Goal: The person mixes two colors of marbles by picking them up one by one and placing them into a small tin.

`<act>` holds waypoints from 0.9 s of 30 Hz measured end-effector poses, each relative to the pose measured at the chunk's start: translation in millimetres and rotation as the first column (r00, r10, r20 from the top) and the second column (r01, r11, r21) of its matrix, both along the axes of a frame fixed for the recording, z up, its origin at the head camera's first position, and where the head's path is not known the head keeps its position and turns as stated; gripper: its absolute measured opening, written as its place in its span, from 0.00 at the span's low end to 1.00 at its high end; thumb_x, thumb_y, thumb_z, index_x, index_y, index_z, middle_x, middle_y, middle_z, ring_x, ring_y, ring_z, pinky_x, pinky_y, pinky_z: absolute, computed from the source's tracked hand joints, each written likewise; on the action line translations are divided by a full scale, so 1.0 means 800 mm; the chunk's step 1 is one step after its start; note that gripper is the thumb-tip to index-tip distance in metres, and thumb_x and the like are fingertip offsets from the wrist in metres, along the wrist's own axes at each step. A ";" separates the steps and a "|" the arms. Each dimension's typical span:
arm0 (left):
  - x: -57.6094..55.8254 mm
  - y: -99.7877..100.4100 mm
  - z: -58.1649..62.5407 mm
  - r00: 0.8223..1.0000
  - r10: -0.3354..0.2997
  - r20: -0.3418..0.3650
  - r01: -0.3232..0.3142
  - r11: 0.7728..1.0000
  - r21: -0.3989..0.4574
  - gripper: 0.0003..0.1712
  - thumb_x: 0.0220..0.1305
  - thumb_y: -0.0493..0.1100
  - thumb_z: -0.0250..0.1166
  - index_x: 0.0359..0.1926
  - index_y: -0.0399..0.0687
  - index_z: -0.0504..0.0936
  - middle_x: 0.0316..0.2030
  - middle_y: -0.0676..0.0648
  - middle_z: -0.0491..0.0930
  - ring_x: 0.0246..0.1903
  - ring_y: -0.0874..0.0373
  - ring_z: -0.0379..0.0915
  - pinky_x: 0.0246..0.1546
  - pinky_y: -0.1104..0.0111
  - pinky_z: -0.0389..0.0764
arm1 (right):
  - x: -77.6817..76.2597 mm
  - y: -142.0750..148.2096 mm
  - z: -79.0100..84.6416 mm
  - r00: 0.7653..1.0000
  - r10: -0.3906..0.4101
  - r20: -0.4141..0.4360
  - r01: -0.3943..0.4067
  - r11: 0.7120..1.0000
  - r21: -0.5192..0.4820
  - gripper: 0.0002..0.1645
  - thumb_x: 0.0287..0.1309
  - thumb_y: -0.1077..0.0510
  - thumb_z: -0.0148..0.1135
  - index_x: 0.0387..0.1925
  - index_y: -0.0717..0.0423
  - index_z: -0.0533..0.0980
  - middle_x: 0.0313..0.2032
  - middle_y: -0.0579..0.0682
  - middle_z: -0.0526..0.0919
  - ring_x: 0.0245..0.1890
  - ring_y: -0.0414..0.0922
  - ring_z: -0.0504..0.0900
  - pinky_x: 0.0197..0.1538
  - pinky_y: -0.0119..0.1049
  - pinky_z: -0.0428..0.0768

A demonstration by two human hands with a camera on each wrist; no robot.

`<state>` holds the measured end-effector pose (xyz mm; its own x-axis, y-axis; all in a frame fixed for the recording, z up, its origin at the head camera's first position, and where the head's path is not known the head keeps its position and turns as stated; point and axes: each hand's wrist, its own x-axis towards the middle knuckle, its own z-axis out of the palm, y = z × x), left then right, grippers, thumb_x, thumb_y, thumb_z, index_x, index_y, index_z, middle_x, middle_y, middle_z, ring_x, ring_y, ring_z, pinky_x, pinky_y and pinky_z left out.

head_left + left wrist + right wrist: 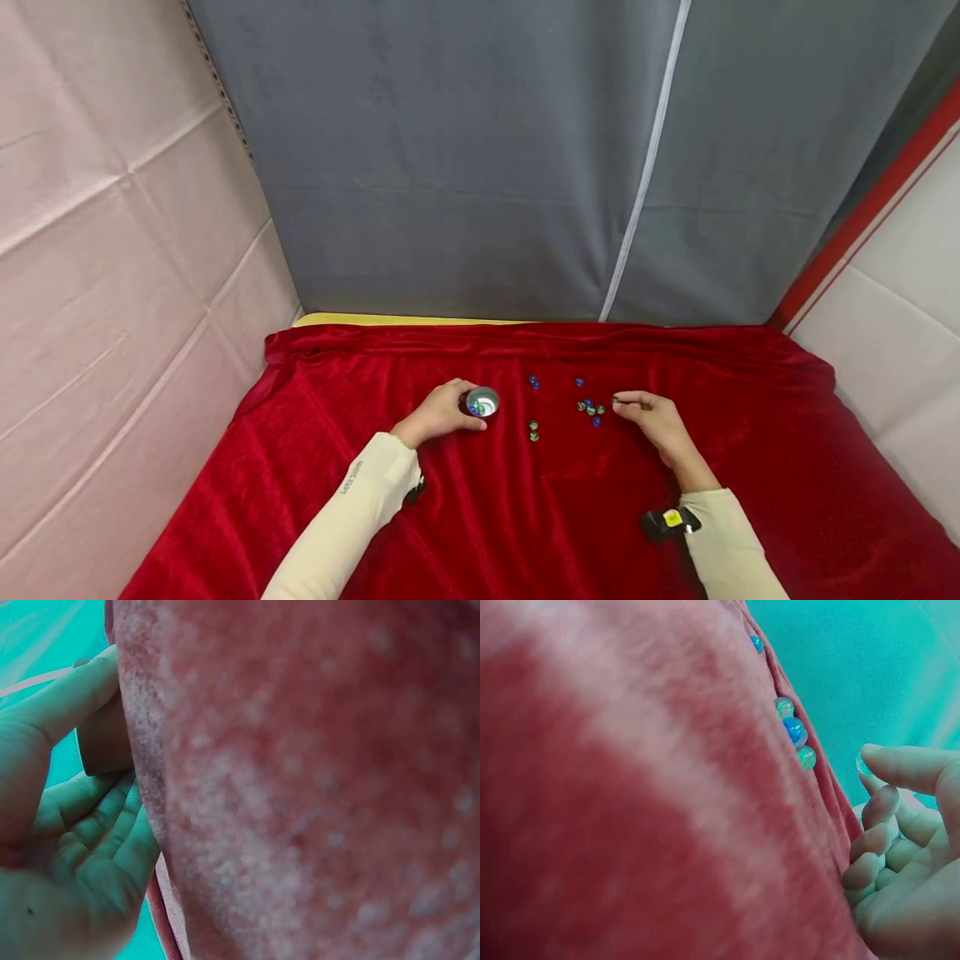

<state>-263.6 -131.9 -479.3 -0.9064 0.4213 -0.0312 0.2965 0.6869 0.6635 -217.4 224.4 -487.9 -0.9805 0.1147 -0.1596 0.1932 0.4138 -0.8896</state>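
Observation:
My left hand grips a small round tin, fingers on its far side and thumb on its near side. Silvery inside, it holds several blue and green marbles. Its brown outer wall shows between thumb and fingers in the left wrist view. To the right, my right hand pinches one clear greenish marble between thumb and index finger, just above the cloth. Left of those fingertips lies a loose cluster of green and blue marbles.
A wrinkled red velvet cloth covers the table. Two blue marbles and two green marbles lie between the tin and the cluster; another blue marble sits behind it. A grey curtain hangs along the back edge.

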 end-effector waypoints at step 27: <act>0.002 0.000 0.001 1.000 -0.003 -0.012 0.002 1.000 -0.030 0.34 0.45 0.45 0.77 0.55 0.40 0.78 0.48 0.44 0.79 0.48 0.51 0.75 0.54 0.59 0.75 | -0.026 -0.100 0.031 0.985 0.136 -0.102 -0.146 0.985 -0.097 0.19 0.57 0.58 0.65 0.49 0.66 0.79 0.19 0.38 0.70 0.24 0.36 0.65 0.31 0.30 0.68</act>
